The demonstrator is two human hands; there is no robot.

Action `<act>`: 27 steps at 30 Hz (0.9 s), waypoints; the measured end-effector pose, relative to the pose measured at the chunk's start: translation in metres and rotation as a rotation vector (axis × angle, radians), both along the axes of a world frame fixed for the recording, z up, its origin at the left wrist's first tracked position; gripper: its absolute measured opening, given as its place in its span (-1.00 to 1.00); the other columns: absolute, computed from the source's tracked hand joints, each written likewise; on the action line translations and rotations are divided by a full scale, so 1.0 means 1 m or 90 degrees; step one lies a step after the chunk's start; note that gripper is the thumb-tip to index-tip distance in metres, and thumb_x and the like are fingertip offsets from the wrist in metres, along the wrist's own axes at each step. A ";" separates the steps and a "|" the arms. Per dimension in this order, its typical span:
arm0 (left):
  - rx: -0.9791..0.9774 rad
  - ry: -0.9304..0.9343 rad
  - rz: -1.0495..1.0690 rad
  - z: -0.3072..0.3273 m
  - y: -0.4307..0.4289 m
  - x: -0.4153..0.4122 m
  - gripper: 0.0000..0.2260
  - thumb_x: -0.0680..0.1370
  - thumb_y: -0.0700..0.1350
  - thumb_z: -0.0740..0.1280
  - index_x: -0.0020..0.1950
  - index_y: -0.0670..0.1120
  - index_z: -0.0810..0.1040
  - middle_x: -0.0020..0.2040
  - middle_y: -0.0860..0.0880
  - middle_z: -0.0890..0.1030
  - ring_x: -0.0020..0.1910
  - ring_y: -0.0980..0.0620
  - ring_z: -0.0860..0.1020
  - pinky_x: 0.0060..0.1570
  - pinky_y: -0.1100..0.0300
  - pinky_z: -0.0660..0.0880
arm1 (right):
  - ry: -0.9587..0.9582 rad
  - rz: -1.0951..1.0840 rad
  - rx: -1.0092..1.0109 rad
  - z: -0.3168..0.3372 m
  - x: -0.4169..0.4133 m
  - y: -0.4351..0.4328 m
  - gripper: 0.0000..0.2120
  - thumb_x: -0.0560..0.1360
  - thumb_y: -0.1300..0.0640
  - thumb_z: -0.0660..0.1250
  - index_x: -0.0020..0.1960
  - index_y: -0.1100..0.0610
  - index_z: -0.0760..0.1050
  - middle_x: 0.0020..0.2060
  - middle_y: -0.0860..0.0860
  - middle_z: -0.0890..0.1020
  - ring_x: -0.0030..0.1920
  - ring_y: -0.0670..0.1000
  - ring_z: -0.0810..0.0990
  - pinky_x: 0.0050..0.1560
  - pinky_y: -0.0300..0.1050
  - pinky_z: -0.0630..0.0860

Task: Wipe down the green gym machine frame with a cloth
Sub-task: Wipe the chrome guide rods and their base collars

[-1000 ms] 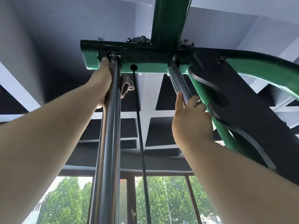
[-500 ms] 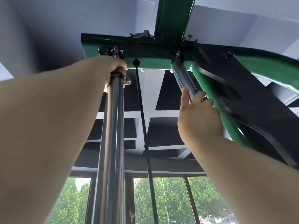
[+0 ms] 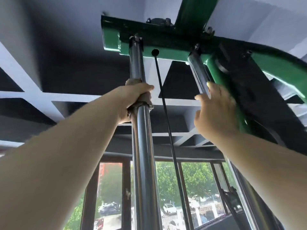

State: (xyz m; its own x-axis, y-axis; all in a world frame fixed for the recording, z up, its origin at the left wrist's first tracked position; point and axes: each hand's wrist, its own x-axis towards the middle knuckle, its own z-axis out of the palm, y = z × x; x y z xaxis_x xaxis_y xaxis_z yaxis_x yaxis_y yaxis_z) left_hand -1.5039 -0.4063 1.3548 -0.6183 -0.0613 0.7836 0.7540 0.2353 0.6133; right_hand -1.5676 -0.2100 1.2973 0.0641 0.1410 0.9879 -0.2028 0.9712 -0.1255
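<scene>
green frame (image 3: 167, 54) | my left hand (image 3: 132, 100) gripped cloth (image 3: 146, 98) round chrome rod (image 3: 142, 146) | right hand (image 3: 214, 110) loose on 2nd rod (image 3: 197, 75) | green prob. mostly left

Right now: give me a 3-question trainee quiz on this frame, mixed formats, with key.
1. True or false: the left hand grips the cloth wrapped round the left chrome rod.
2. Multiple choice: the right hand rests at A) the black cable, B) the right chrome rod beside the green upright, C) the window frame.
3. Fill in: the black cable runs up into a round ____ in the green crossbar.

Key: 1 true; 2 B; 3 hole.
</scene>
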 end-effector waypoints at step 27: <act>-0.029 0.019 -0.072 -0.059 -0.069 0.018 -0.85 0.62 -0.05 0.31 0.12 -0.02 0.62 -0.06 0.05 0.73 -0.10 0.12 0.70 0.01 0.16 0.55 | -0.142 0.629 -0.051 0.141 0.072 -0.137 -0.59 0.67 -0.01 0.15 0.34 0.27 0.47 0.14 0.09 0.60 0.05 0.09 0.56 -0.18 -0.35 0.47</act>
State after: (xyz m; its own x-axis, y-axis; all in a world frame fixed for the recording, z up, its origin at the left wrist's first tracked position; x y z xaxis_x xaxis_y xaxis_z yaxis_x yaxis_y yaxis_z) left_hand -1.4862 -0.4752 1.2955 -0.5960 0.0436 0.8018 0.7949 0.1738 0.5814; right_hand -1.4960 -0.3471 1.4383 -0.3017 0.0978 0.9484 -0.8743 0.3684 -0.3161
